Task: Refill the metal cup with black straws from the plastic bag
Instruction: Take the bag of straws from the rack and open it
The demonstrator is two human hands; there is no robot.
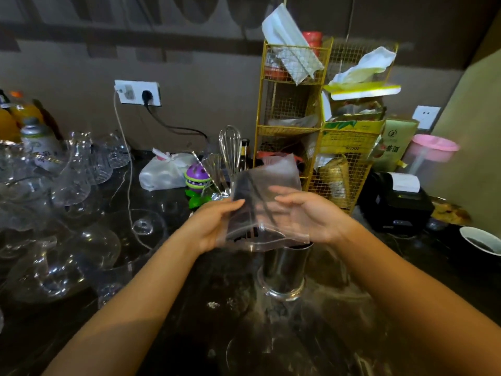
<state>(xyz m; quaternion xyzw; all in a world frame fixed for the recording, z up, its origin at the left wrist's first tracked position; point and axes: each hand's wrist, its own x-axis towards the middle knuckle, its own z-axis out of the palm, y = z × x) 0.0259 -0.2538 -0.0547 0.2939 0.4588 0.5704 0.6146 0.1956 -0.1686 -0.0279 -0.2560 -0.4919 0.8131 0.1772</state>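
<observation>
A clear plastic bag (273,180) hangs upside down over the metal cup (284,270), its mouth at the cup's rim. Black straws (245,204) show through the plastic and poke out at the bottom edge. My left hand (214,226) grips the bag's left side. On the bag's right side my right hand (311,213) holds it with fingers spread across the plastic. The metal cup stands upright on the dark counter (217,335) right below both hands. Its inside is hidden by the bag.
Several clear glasses (67,213) crowd the counter at left. A yellow wire rack (314,126) stands behind the cup, with a whisk (230,147) and a purple toy (196,177) beside it. A black printer (395,202) and a white bowl (479,240) sit at right.
</observation>
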